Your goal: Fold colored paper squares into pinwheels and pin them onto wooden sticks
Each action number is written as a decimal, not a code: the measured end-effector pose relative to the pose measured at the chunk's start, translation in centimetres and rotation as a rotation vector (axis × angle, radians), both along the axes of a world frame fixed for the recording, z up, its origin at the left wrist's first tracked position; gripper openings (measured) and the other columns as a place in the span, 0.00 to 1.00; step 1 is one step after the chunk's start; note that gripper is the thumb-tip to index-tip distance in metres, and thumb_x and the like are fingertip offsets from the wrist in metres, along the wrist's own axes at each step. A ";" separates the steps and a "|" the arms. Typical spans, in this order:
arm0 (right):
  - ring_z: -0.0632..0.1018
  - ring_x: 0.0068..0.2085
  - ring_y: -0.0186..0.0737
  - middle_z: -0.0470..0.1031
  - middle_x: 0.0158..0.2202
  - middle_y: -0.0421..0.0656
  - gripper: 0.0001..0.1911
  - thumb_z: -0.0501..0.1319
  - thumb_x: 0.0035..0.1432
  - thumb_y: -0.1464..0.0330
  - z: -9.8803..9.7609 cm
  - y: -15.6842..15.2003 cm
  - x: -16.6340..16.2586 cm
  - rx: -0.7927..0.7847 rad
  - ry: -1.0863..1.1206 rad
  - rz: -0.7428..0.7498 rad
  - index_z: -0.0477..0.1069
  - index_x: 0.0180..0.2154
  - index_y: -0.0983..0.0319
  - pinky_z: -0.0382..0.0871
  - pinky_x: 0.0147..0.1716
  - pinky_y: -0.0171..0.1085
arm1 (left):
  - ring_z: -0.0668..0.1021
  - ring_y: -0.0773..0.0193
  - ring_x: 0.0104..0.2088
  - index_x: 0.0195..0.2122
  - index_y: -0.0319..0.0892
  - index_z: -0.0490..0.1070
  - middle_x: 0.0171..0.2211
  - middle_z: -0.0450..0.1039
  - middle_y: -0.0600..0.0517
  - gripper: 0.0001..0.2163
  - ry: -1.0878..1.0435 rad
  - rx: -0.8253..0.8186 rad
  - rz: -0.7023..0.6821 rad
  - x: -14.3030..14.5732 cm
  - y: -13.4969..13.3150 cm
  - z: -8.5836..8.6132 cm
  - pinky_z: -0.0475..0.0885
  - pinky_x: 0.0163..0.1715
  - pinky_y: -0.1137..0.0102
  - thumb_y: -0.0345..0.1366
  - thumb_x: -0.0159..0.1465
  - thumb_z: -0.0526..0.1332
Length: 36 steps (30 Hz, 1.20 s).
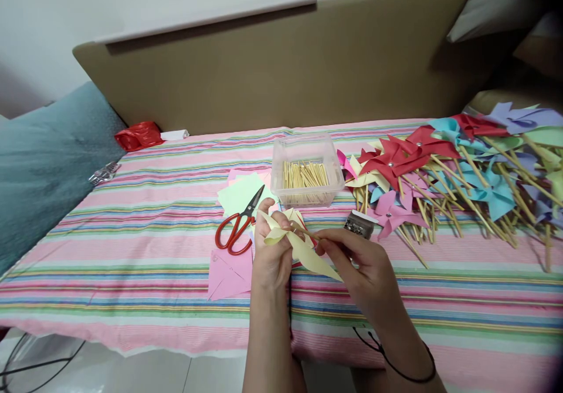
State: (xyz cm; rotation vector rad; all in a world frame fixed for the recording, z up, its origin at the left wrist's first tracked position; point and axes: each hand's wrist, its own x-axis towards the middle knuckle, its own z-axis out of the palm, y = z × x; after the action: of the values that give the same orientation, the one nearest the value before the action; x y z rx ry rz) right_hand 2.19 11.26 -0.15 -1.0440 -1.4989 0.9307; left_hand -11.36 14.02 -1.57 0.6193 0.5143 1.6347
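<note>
My left hand [273,243] is closed around a pale yellow paper pinwheel [310,257], its thumb and fingers pinching the folded middle. My right hand [358,258] pinches a thin wooden stick [310,233] that runs to the pinwheel's centre, where my left fingers partly hide it. Just left of my left hand, red-handled scissors [237,226] lie on light green paper sheets [240,192]. Below the scissors is a pink paper square [229,273] with cut lines. A small box of dark pins [359,224] stands behind my right hand.
A clear plastic tub [307,196] of wooden sticks stands behind my hands. Many finished pinwheels [440,176] are heaped on the right. A red plastic bag [139,136] and a white roll [175,135] lie at the back left of the striped cloth [145,246].
</note>
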 end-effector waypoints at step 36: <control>0.80 0.36 0.37 0.81 0.35 0.41 0.11 0.60 0.60 0.75 0.3 0.0 0.7 0.161 -0.068 -0.007 0.79 0.40 0.57 0.75 0.36 0.36 | 0.74 0.72 0.20 0.41 0.51 0.66 0.20 0.70 0.66 0.25 -0.007 0.057 0.013 0.1 -0.2 0.3 0.69 0.20 0.77 0.34 0.45 0.76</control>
State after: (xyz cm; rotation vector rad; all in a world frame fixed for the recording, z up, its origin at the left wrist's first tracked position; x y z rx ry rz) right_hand 2.88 11.27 0.19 -0.9708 -1.5979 0.7623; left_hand -11.28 13.78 -1.23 0.6530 0.4691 1.6680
